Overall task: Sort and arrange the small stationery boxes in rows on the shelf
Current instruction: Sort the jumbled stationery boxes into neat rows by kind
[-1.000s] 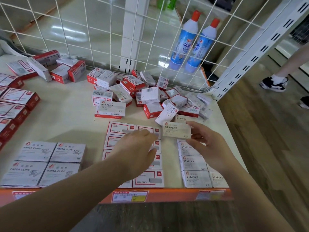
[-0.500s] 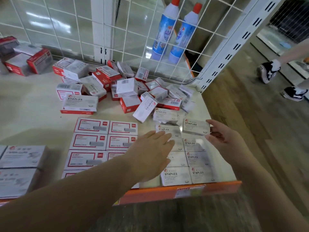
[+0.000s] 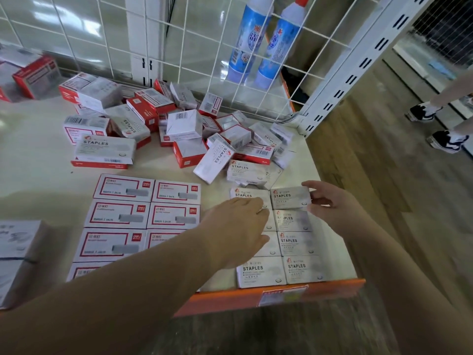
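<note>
Your right hand (image 3: 330,203) pinches the right end of a grey staples box (image 3: 290,198), which lies at the far right corner of a two-wide block of matching grey boxes (image 3: 298,242) near the shelf's front right. That box sits just beside its neighbour on the left and touches the box below it. Your left hand (image 3: 238,231) lies flat over the left column of that block, fingers straight, its grip holding nothing.

To the left of the grey block, red-bordered white boxes (image 3: 122,213) lie flat in two neat columns. Further left, at the edge of view, are larger grey boxes (image 3: 18,252), blurred.

Behind both blocks, a loose heap of red and white boxes (image 3: 179,124) is jumbled at all angles; one grey box (image 3: 247,172) from the heap lies just behind the block you are touching.

The shelf (image 3: 38,180) is cream with an orange front lip (image 3: 332,290). A white wire grid (image 3: 194,47) backs it, with two blue bottles (image 3: 263,39) behind. On the wooden floor to the right, another person's dark shoes (image 3: 435,126) show.
</note>
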### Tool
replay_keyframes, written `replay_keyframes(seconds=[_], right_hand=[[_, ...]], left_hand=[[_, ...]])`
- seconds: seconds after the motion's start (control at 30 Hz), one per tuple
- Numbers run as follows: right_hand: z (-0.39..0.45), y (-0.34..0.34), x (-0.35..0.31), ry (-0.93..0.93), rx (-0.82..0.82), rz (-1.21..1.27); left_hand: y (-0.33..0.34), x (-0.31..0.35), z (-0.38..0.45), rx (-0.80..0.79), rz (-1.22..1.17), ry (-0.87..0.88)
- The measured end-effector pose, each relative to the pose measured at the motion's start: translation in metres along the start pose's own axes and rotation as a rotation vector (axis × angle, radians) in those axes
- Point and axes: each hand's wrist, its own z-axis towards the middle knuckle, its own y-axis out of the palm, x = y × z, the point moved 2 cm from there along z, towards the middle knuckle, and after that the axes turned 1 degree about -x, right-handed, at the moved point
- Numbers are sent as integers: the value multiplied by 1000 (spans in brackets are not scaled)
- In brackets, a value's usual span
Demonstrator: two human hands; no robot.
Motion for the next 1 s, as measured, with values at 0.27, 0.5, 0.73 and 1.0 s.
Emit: replay_keyframes(seconds=[0.27, 0.5, 0.73, 1.0], right_hand=[[9, 14, 3, 103, 74, 75], [16, 21, 3, 75, 55, -47], [16, 25, 2, 86, 87, -89], [4, 30, -19, 20, 323, -132]], left_hand=[[-2, -2, 5, 20, -15, 5], [-3, -2, 4, 15, -26, -5], [-3, -1, 1, 17, -28, -10], [-15, -17, -21, 48, -54, -94]])
